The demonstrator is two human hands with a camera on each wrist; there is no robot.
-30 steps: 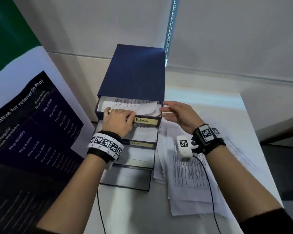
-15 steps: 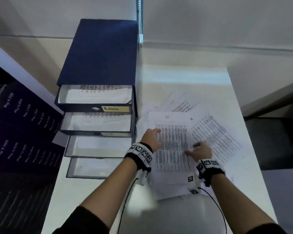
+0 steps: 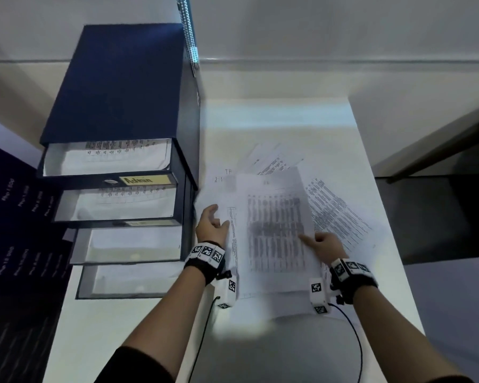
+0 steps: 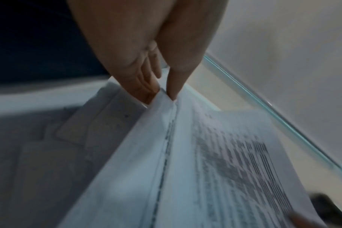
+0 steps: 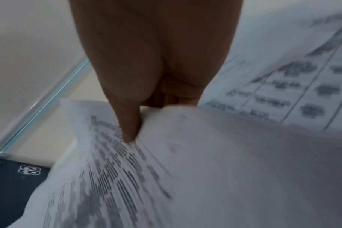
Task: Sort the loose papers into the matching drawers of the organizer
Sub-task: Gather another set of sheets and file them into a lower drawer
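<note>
Both hands [image 3: 266,230] pinching sheet [image 3: 274,233] edges

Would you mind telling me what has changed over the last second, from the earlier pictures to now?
Both hands left the top "Admin" drawer for the loose papers on the table. The left hand and the right hand now pinch the top sheet at its side edges, lifting it. All four drawers stay open.

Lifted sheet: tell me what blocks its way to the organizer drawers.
Nothing visible. Left hand and right hand pinch the sheet beside the organizer; its four drawers stand pulled open.
</note>
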